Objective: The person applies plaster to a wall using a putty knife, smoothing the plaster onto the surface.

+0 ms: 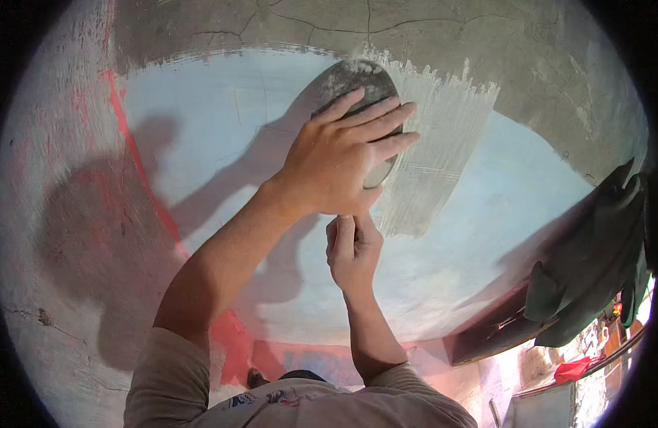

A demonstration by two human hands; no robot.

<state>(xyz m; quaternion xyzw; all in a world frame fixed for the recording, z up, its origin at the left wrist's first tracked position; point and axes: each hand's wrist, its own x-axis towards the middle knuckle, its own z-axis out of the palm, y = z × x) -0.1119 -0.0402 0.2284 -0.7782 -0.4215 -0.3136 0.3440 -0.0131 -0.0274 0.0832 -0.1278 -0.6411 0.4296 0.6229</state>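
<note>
A dark grey, rounded flat blade-like tool (357,75) lies against the painted wall, its upper edge touching a scraped patch. My left hand (343,153) is spread over it, fingers stretched out and palm against its face, covering most of it. Just below, my right hand (355,250) is closed in a fist near the heel of the left hand. What sits inside that fist is hidden; a handle of the tool cannot be seen. Around them the wall has light blue paint (229,100), with a pale grey streaked patch (436,143) right of the tool.
Bare grey cracked wall (443,28) runs above the blue paint. A red painted line (140,157) marks the left side, where my shadow falls. Dark cloth (586,250) hangs over a dark board at the right. A red item (572,369) lies at lower right.
</note>
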